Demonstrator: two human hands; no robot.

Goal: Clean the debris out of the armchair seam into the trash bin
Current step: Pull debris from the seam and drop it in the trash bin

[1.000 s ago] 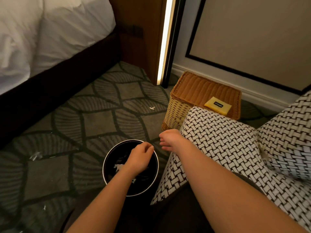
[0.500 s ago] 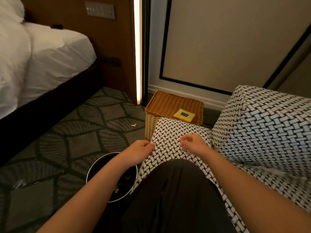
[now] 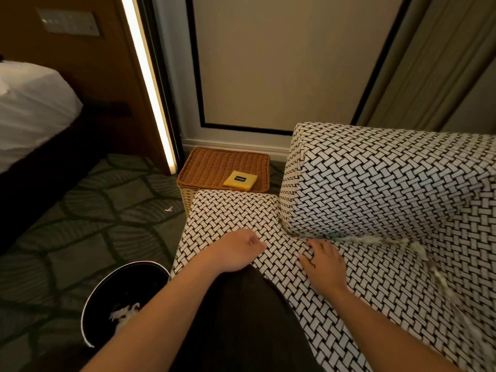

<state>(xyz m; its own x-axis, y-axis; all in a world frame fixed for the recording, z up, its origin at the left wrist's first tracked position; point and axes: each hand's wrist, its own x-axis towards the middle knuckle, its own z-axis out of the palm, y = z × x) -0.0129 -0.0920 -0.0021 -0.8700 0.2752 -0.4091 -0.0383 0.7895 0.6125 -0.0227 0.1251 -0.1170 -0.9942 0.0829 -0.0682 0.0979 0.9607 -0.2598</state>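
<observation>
Scraps [image 3: 124, 314] seen in trash bin [image 3: 82, 324], lower left; debris [image 3: 374, 239] left along seam [image 3: 289, 232]. Right hand [image 3: 323, 264] laid flat; left hand [image 3: 236, 251] curled, contents cannot be told.

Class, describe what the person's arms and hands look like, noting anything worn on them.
The left forearm and right forearm are bare, with no sleeves in view. The left hand and right hand wear no gloves, and no watch, bracelet or ring shows.

My armchair [image 3: 375, 189] wears a black-and-white basket-weave print, flecked with off-white debris [image 3: 375, 239]. The trash bin [image 3: 120, 285] is black, white-rimmed. The wicker basket [image 3: 212, 165] is orange-brown on top, its packet [image 3: 240, 180] yellow. The carpet [image 3: 88, 226] is grey-green, leaf-patterned.
</observation>
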